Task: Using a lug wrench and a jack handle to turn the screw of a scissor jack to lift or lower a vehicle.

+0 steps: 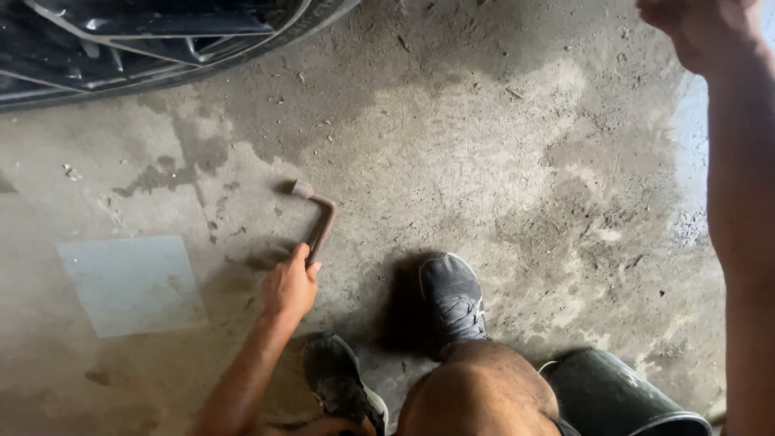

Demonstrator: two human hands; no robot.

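My left hand (pixel 289 284) reaches down to the concrete floor and grips the near end of a rusty L-shaped wrench (pixel 321 216). The wrench lies on the floor, its socket end bent to the upper left. My right hand (pixel 701 26) is raised at the top right corner, partly cut off by the frame edge, its fingers curled loosely; whether it holds anything cannot be seen. My forearm runs down the right edge.
A car wheel with tyre and dark rim (pixel 121 40) fills the top left. My two dark shoes (pixel 454 297) stand on the stained concrete. A black bucket (pixel 613 396) sits at the bottom right. A pale square patch (pixel 129 282) marks the floor at left.
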